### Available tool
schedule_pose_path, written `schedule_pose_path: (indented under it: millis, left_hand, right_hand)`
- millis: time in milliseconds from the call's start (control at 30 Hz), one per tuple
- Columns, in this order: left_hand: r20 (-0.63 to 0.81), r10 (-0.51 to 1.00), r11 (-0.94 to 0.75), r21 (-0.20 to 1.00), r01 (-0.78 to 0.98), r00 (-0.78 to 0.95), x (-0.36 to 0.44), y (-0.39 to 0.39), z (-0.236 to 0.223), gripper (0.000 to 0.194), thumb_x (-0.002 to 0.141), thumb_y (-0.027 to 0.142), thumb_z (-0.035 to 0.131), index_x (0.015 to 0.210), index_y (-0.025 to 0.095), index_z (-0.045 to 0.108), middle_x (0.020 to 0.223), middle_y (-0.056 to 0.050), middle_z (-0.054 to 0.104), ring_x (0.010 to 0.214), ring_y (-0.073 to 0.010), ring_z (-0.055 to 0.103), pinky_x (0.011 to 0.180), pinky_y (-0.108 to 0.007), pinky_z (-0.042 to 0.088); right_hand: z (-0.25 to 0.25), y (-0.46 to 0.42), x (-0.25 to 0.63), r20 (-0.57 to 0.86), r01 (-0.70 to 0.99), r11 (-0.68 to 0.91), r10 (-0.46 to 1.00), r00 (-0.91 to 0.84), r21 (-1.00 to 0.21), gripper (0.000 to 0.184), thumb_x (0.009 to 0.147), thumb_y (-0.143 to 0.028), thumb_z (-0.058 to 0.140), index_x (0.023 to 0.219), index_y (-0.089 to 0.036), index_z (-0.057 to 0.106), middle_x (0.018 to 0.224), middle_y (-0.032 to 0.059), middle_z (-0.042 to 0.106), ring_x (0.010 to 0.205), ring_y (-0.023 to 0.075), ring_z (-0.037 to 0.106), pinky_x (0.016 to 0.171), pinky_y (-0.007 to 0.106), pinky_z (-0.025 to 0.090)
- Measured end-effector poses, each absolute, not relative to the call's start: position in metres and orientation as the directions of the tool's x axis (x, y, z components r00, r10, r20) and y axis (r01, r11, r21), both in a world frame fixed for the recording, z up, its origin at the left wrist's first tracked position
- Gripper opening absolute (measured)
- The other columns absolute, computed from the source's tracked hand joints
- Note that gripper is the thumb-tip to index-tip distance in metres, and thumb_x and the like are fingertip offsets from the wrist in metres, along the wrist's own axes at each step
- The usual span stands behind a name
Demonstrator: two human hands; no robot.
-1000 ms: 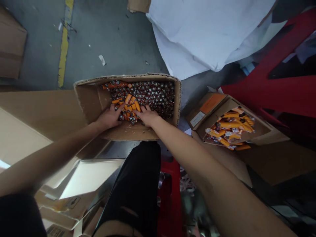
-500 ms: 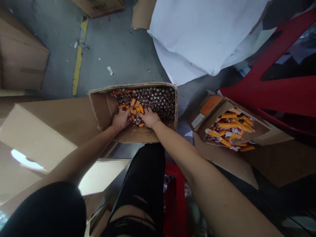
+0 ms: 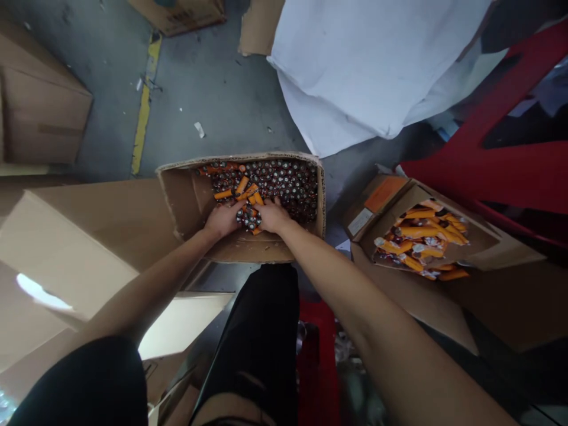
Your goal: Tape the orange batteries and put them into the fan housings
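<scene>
A cardboard box (image 3: 186,198) stands in front of me, with many small cylinders that look like batteries (image 3: 289,180) packed upright, their round ends showing. Both my hands reach inside, near the box's front wall. My left hand (image 3: 223,220) curls against the left side of a bunch of orange-sleeved batteries (image 3: 249,219). Pressing from the other side is my right hand (image 3: 271,216), so the bunch is squeezed between the two. Several loose orange batteries (image 3: 242,186) lie on their sides just beyond my fingers. Some fingertips are hidden among the cylinders.
At the right an open carton (image 3: 366,239) holds orange packs partly wrapped in clear film. A red plastic frame (image 3: 497,171) rises behind it. White sheeting (image 3: 368,71) covers something ahead. Open cardboard flaps (image 3: 93,219) lie at left, and a yellow line (image 3: 144,112) marks the floor.
My hands have squeezed the bunch closer together, and its round ends now face up more. A few orange batteries lie apart beyond it. The view has shifted slightly.
</scene>
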State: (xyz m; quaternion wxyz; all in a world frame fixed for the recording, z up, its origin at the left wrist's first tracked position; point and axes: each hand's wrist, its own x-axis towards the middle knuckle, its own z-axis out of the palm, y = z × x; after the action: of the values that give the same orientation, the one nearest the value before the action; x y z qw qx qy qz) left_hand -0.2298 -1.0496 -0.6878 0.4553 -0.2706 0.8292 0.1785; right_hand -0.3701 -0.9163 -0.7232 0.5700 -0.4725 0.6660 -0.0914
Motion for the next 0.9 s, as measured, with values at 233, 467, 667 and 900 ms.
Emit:
schedule_pose_path:
  millis: [233, 467, 667, 900]
  left_hand:
    - [-0.807, -0.287, 0.709, 0.184, -0.681, -0.517, -0.222, -1.046, -0.697, 0.068, 0.085, 0.028, 0.064, 0.152, 0.026, 0.055, 0.148, -0.011, 0.066, 0.133, -0.0321, 0.066, 0.111, -0.039, 0.054]
    - [-0.778, -0.287, 0.624, 0.291, -0.725, -0.558, -0.218, -1.052, -0.701, 0.065, 0.076, 0.022, 0.067, 0.142, 0.024, 0.063, 0.137, -0.009, 0.074, 0.125, -0.0310, 0.071, 0.108, -0.038, 0.057]
    - [-0.767, -0.255, 0.478, 0.430, -0.766, -0.589, -0.213, -1.055, -0.698, 0.067, 0.072, 0.033, 0.071, 0.137, 0.020, 0.062, 0.128, -0.008, 0.078, 0.115, -0.0288, 0.074, 0.104, -0.041, 0.059]
    - [-0.787, -0.215, 0.410, 0.465, -0.785, -0.578, -0.223, -1.071, -0.673, 0.073, 0.063, 0.048, 0.076, 0.131, 0.023, 0.066, 0.120, -0.006, 0.081, 0.106, -0.0321, 0.076, 0.100, -0.047, 0.061]
  right_hand:
    - [-0.731, -0.914, -0.367, -0.578, -0.456, 0.484, -0.812, 0.085, -0.747, 0.070, 0.084, -0.034, 0.085, 0.146, -0.017, 0.056, 0.137, 0.0151, 0.072, 0.135, 0.0312, 0.062, 0.125, 0.051, 0.030]
    - [-0.730, -0.916, -0.359, -0.544, -0.430, 0.466, -0.836, 0.072, -0.773, 0.077, 0.081, -0.026, 0.086, 0.149, -0.015, 0.053, 0.139, 0.0189, 0.071, 0.131, 0.0321, 0.067, 0.115, 0.044, 0.045]
    - [-0.725, -0.917, -0.368, -0.503, -0.290, 0.461, -0.859, 0.090, -0.839, 0.077, 0.072, -0.025, 0.092, 0.141, -0.016, 0.059, 0.135, 0.0134, 0.071, 0.120, 0.0280, 0.070, 0.105, 0.036, 0.053]
    - [-0.698, -0.930, -0.382, -0.486, -0.186, 0.460, -0.864, 0.132, -0.868, 0.070, 0.071, -0.025, 0.093, 0.133, -0.015, 0.061, 0.129, 0.0094, 0.072, 0.115, 0.0250, 0.069, 0.102, 0.034, 0.054]
